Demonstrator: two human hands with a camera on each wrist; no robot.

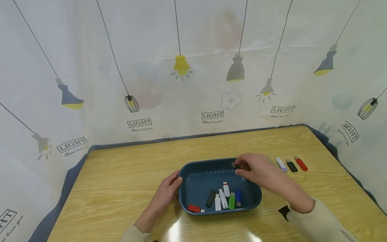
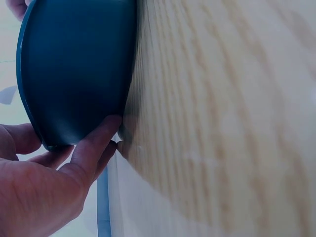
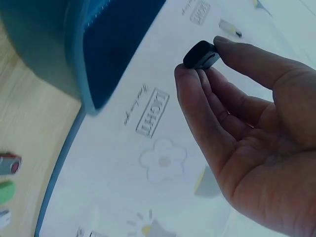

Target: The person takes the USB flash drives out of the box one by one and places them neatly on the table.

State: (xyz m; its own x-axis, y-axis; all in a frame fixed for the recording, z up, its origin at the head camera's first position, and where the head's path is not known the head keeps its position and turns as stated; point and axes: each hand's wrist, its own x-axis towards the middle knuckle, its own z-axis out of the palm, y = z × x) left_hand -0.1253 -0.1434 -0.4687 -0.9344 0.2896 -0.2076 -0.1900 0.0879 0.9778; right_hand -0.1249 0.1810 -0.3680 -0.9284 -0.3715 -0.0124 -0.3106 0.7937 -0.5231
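A dark blue rectangular tray (image 1: 193, 185) stands on the wooden table. My left hand (image 1: 165, 191) grips its left end, thumb at the rim and fingers against the outer wall (image 2: 79, 64) in the left wrist view. Above the tray's far right corner, my right hand (image 1: 257, 169) pinches a black USB stick (image 3: 200, 55) between thumb and fingertips. Inside the tray, towards the near side, lie several USB sticks: a red one (image 1: 194, 208), a black one (image 1: 210, 198), a green one (image 1: 231, 201), a blue one (image 1: 239, 197), and white ones (image 1: 218, 202).
Right of the tray, a row of USB sticks lies on the table: a white-and-lilac one (image 1: 281, 164), a black one (image 1: 292, 165) and a red one (image 1: 301, 163). My right hand partly hides that row's left end. A lamp-printed cloth (image 1: 193, 94) hangs behind the table.
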